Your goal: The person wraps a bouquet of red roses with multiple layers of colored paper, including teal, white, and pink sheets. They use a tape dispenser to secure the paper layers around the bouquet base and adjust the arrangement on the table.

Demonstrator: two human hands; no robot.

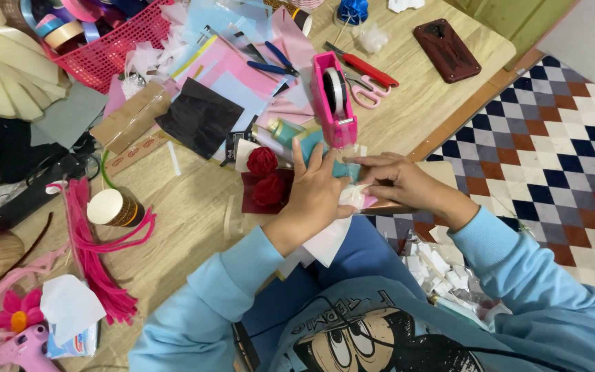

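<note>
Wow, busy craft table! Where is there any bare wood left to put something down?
The widest bare patch of table lies between the paper cup, the red paper roses and the left hand. Another lies between the scissors and the dark phone case. Around the pink basket and black paper, it is crowded.

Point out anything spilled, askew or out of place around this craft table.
White paper scraps lie scattered on the floor beside the person's lap, off the table. Sheets of coloured paper are heaped askew. Both hands, left hand and right hand, pinch a small white piece.

Light blue sweatshirt, cartoon print, ribbed cuffs
</note>
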